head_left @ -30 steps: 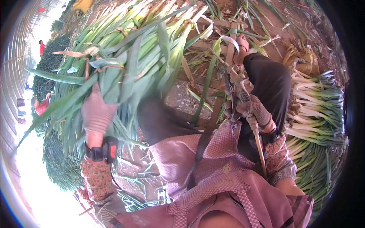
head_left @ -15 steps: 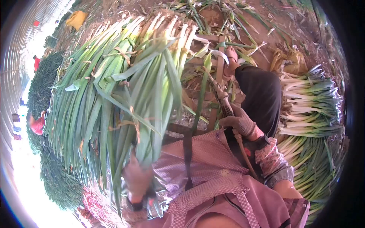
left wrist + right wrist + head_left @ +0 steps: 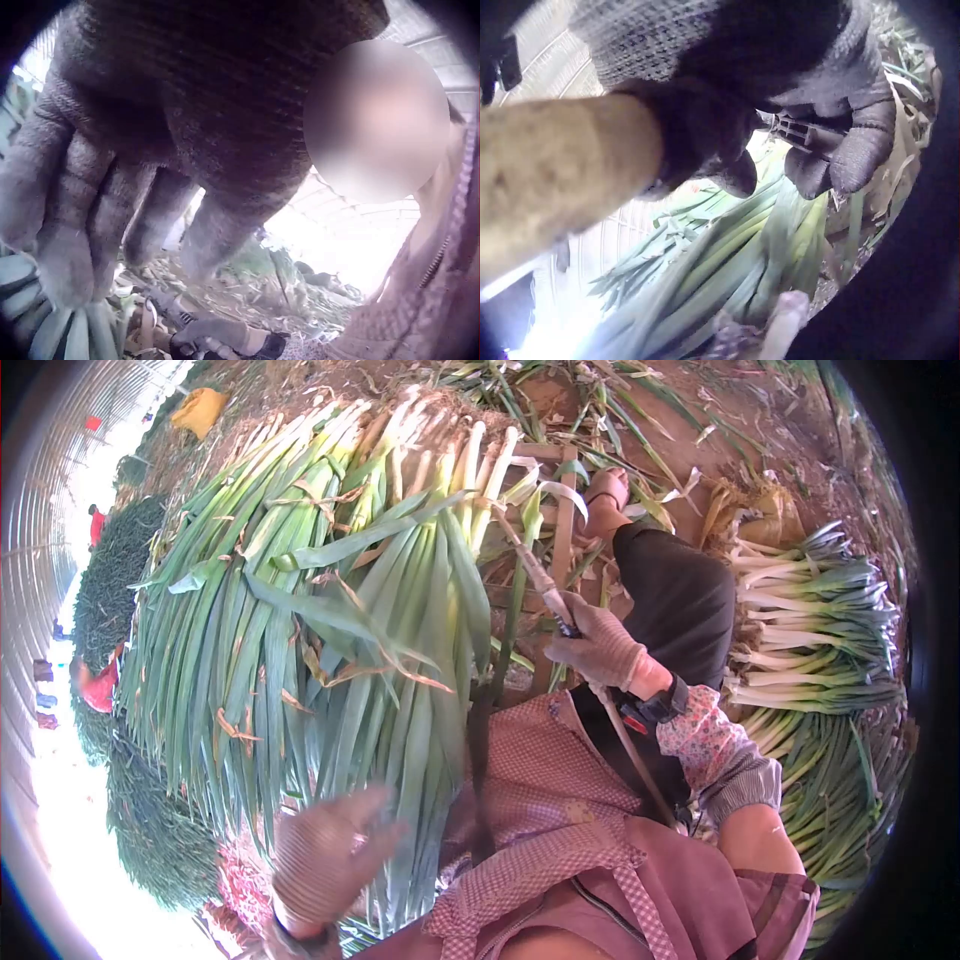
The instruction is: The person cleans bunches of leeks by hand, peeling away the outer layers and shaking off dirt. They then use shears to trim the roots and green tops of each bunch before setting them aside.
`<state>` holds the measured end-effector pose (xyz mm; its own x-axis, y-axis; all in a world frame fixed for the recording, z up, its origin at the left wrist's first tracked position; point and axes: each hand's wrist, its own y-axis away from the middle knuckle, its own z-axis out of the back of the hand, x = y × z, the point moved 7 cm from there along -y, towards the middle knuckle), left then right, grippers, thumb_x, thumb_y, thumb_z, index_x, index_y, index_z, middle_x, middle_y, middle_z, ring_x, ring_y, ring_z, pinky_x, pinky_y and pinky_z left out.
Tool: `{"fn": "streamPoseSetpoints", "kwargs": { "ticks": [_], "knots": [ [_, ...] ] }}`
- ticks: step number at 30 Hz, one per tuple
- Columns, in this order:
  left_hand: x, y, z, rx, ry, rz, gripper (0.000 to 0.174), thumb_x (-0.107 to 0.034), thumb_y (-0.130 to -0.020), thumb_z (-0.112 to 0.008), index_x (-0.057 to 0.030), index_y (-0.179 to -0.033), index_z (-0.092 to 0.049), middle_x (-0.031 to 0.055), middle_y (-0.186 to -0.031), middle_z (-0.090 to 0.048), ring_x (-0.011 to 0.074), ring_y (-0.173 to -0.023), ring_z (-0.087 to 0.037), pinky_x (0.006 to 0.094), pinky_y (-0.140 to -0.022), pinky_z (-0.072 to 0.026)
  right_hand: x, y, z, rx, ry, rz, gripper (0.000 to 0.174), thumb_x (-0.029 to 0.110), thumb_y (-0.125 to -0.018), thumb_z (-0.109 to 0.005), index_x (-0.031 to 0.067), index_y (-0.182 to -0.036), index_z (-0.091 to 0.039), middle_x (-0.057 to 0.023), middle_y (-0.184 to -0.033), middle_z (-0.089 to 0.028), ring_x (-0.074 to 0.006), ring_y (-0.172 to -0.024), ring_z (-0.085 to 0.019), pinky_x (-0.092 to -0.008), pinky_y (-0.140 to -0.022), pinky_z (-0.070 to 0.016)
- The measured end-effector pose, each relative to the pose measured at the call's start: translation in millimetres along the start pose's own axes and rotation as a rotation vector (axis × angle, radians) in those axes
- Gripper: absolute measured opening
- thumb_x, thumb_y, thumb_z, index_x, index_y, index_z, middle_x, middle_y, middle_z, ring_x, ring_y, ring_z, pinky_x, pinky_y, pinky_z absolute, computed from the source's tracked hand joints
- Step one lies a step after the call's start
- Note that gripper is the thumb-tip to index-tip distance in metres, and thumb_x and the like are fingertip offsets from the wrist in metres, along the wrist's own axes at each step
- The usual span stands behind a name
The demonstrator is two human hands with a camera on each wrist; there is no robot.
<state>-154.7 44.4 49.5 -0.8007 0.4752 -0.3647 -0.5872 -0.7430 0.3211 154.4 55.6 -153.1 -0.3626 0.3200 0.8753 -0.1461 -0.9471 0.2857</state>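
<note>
Green onions (image 3: 400, 650) lie in a thick layer on the left in the head view, white root ends away from me and long green leaves toward my lap. My gloved left hand (image 3: 330, 855) is spread near the leaf tips, holding nothing. In the left wrist view its fingers (image 3: 67, 255) reach down over the leaves (image 3: 75, 334). My gloved right hand (image 3: 600, 645) grips a long thin wand (image 3: 535, 568) from which a hose (image 3: 635, 755) runs back past my lap. The wand's front end overlaps the nearest onion stalks. In the right wrist view fingers curl round its dark ribbed part (image 3: 795, 131).
Cleaned white-stemmed onions (image 3: 800, 630) lie stacked at the right. A wooden frame (image 3: 563, 540) stands before my knee, with stripped leaves (image 3: 640, 430) over the soil. Other onion heaps (image 3: 150, 820) and a yellow sack (image 3: 200, 412) are at the left.
My left hand let go of the leaves and moved down toward my lap, its fingers spreading. The onions settled onto the heap. My right hand with the wand moved up and left.
</note>
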Motion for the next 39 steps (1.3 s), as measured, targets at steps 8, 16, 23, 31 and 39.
{"fn": "streamPoseSetpoints", "kwargs": {
  "ticks": [8, 16, 23, 31, 39],
  "knots": [
    [-13, -245, -21, -0.019, -0.184, -0.217, 0.055, -0.048, -0.088, -0.068, -0.0021, -0.118, -0.066, 0.0214, -0.106, -0.069, 0.035, -0.096, -0.069, 0.0423, -0.086, -0.0544, -9, -6, 2, -0.068, -0.028, 0.006, 0.06, 0.025, -0.078, -0.076, 0.0014, -0.129, -0.053, -0.0172, -0.089, -0.063, -0.0255, -0.081, -0.063, -0.0374, -0.075, -0.0504],
    [39, -340, -81, -0.074, -0.518, 0.116, 0.065, -0.026, -0.086, -0.063, -0.0194, -0.148, -0.043, 0.0182, -0.144, -0.049, 0.0371, -0.126, -0.056, 0.0546, -0.105, -0.0432, -36, -12, -13, 0.029, 0.166, -0.062, 0.063, 0.029, -0.081, -0.075, 0.0016, -0.133, -0.052, -0.015, -0.099, -0.067, -0.0263, -0.093, -0.067, -0.0366, -0.082, -0.0514],
    [132, -309, -47, -0.008, -0.481, 0.048, 0.052, -0.002, -0.086, -0.053, -0.0232, -0.133, -0.061, 0.022, -0.14, -0.05, 0.0405, -0.12, -0.059, 0.0467, -0.103, -0.0483, -25, -4, -14, 0.061, 0.037, -0.034, 0.064, 0.029, -0.081, -0.074, 0.0025, -0.135, -0.051, -0.0183, -0.092, -0.066, -0.0294, -0.087, -0.067, -0.0382, -0.079, -0.0512],
    [78, -272, -17, -0.008, -0.763, -0.014, 0.024, -0.011, -0.087, -0.056, -0.0138, -0.105, -0.072, 0.0144, -0.119, -0.063, 0.0393, -0.111, -0.062, 0.0498, -0.095, -0.0513, -41, -6, -27, 0.019, 0.1, -0.066, 0.052, 0.026, -0.083, -0.069, 0.0027, -0.127, -0.053, -0.0158, -0.087, -0.065, -0.0265, -0.08, -0.067, -0.0377, -0.071, -0.0524],
    [-18, -326, -120, 0.076, -0.441, -0.287, 0.027, -0.03, -0.091, -0.06, -0.0092, -0.101, -0.073, 0.0157, -0.104, -0.07, 0.0339, -0.096, -0.069, 0.0453, -0.086, -0.0548, -29, 5, -15, -0.012, 0.044, 0.059, 0.059, 0.026, -0.082, -0.071, 0.0029, -0.133, -0.051, -0.0177, -0.093, -0.067, -0.0294, -0.086, -0.068, -0.04, -0.076, -0.0531]
  ]
}}
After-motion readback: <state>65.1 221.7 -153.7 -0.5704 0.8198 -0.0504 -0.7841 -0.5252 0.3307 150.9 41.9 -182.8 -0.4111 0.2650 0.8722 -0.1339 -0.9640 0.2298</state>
